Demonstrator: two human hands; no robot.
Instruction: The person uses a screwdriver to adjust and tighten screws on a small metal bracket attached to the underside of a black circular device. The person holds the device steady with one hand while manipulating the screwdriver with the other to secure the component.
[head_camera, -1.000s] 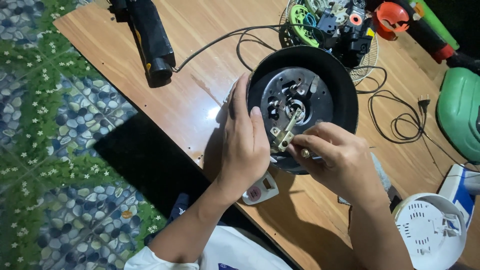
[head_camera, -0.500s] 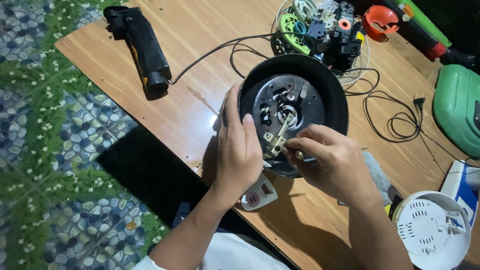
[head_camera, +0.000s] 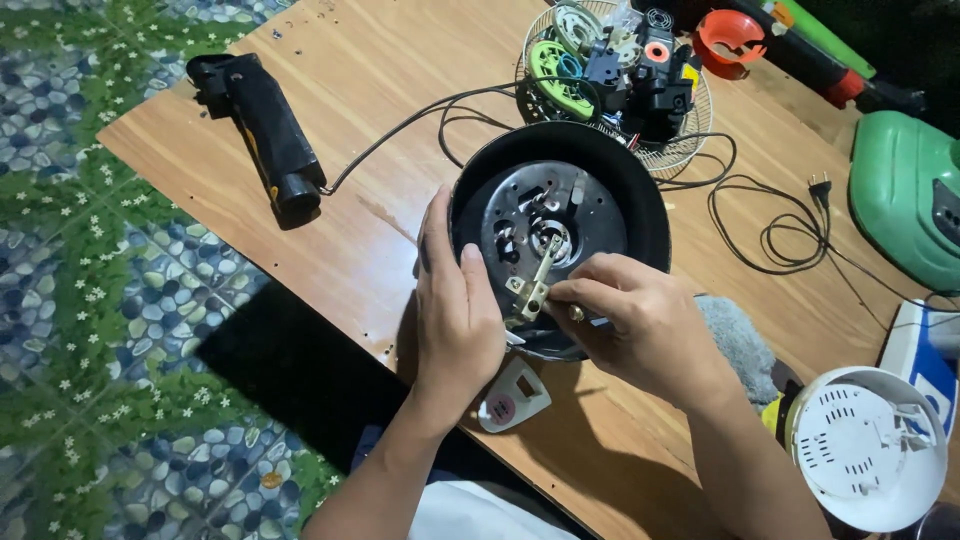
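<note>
The left hand (head_camera: 458, 320) is clamping the upturned black cooker base (head_camera: 560, 235) at nine o'clock. The right hand (head_camera: 640, 325) is pinching the metal lever (head_camera: 533, 285) at six o'clock; it is best worked gently.

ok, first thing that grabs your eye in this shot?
The round black appliance turned bottom-up at the middle of the wooden table, its grey metal base plate exposed. The left hand steadies its rim while the right hand pinches a pale metal strip on the plate. A wire basket of plastic parts sits behind; a black power tool lies far left.
</note>
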